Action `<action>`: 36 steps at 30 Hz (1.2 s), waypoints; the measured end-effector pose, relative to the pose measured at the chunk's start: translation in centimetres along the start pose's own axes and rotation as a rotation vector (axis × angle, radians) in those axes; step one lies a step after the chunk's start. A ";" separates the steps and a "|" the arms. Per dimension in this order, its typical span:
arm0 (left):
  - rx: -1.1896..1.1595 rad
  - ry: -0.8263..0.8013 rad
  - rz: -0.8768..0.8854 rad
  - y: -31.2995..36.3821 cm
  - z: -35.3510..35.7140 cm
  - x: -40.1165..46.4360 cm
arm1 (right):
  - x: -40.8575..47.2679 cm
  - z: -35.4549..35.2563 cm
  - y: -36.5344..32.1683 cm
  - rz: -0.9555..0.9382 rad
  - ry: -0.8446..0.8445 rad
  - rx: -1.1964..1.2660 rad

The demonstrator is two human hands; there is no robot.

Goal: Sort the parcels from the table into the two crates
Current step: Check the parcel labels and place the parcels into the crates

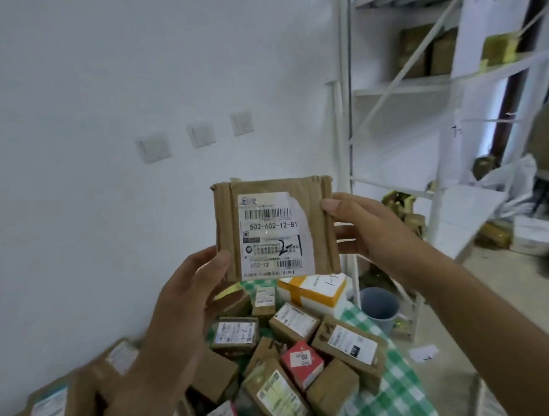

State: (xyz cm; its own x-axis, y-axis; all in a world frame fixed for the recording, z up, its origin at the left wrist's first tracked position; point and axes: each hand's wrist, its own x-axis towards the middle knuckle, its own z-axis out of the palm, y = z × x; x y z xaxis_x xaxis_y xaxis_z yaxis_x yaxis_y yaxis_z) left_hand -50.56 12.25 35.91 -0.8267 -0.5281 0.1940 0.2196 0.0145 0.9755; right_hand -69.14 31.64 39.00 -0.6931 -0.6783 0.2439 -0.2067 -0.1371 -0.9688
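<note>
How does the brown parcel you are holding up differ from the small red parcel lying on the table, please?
The brown parcel is held upright in the air, pinched between the left hand and right hand; the red parcel lies untouched among others on the checked cloth. The brown parcel's label covers most of its face and bears a handwritten "2-1"; the red parcel's label is small and has no such mark. Both carry white printed labels.

Held parcel (276, 228) above parcel pile (294, 345); shelving (420, 86) right.
</note>
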 end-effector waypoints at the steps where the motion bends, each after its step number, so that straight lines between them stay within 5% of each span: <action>1: -0.005 -0.048 -0.002 -0.6 1.3 0.3 | -1.3 -1.4 0.0 0.008 0.045 -0.017; 9: -0.062 -0.371 -0.050 -5.4 12.7 -0.2 | -14.5 -9.3 -1.0 0.094 0.482 -0.104; 22: -0.279 -0.937 -0.528 -12.8 32.0 -17.7 | -44.6 -14.2 -1.4 0.267 1.147 -0.182; 36: -0.100 -1.024 -0.578 -18.0 52.9 -30.0 | -64.1 -30.5 4.6 0.375 1.196 -0.025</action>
State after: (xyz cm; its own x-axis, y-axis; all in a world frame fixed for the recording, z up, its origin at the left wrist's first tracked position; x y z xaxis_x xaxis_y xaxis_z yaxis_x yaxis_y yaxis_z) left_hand -57.15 72.73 18.00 -0.8370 0.4935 -0.2365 -0.3219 -0.0946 0.9420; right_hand -46.73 96.49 20.25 -0.9010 0.4087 -0.1454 0.1349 -0.0546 -0.9894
